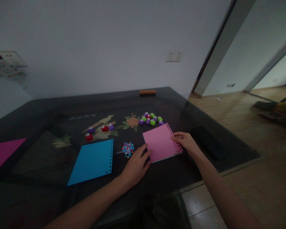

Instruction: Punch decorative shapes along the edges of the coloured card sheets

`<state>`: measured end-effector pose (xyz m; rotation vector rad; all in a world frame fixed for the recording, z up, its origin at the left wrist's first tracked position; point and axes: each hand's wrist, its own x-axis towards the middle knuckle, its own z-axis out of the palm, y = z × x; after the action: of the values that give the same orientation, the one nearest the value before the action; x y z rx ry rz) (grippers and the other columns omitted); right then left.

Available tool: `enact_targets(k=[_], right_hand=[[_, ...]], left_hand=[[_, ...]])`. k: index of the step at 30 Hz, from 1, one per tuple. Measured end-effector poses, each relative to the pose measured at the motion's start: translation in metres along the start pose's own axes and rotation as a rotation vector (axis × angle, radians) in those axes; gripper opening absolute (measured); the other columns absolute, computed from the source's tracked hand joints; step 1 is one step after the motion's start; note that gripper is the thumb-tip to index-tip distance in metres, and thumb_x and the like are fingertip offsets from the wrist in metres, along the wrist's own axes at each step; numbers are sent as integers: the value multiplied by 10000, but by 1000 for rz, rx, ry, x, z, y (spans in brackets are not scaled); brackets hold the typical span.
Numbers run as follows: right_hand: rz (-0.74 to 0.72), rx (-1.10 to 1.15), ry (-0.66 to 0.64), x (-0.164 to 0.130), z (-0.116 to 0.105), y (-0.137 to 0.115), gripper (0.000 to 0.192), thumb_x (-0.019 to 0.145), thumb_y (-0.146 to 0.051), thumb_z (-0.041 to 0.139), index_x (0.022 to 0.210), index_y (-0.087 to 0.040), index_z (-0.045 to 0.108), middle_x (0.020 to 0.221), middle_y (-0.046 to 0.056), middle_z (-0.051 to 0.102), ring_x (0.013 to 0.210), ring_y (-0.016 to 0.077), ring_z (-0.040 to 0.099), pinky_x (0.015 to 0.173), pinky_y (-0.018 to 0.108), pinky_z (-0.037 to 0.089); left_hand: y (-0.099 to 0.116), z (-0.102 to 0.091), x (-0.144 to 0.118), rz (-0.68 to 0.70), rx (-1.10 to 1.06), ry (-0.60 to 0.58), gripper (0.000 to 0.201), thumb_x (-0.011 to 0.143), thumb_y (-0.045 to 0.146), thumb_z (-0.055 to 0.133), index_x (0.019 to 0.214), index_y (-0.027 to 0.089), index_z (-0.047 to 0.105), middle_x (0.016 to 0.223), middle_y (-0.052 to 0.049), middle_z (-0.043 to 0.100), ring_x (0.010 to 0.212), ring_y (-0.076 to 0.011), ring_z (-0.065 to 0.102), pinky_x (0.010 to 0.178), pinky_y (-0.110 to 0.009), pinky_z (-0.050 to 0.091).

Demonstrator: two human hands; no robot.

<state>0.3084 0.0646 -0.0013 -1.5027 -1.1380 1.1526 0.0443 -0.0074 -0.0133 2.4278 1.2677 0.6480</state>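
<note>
A squarish stack of pink paper (160, 142) lies on the dark tabletop in front of me, with a row of holes along its right edge and a paler layer showing beneath. My left hand (137, 163) rests at its left edge, fingers spread and touching the side. At the holed edge, my right hand (184, 142) has its fingers closed on the paper. A small heap of pink, blue and white bits (128, 149) sits just left of my left hand. Farther left lies a blue sheet (92, 161), also with holes down its right side.
Behind the pink paper is a cluster of small purple, green and red pieces (150, 119) with white round tops. Several similar pieces (104, 128) stand behind the blue sheet. A magenta sheet (4, 152), a brown cylinder (147, 92) and a flat black object (209, 142) lie around.
</note>
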Motion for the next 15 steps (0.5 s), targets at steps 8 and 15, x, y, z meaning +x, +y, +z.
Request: enact_targets(k=[8, 15], right_hand=[[-5, -45, -5, 0, 0, 1, 282, 561, -258, 790, 803, -146, 700, 623, 33, 701, 521, 158, 598, 484, 251, 417], [-6, -112, -39, 1, -2, 2, 303, 614, -262, 750, 873, -118, 687, 644, 43, 701, 545, 162, 613, 513, 251, 434]], left_hand=[[-1, 1, 1, 36, 94, -63, 427, 872, 211, 522, 1299, 195, 495, 1433, -139, 435, 1345, -264, 363, 1097, -490, 321], [3, -2, 1, 53, 144, -83, 436, 869, 195, 534, 1302, 168, 488, 1417, -140, 458, 1345, -262, 362, 1097, -486, 326]])
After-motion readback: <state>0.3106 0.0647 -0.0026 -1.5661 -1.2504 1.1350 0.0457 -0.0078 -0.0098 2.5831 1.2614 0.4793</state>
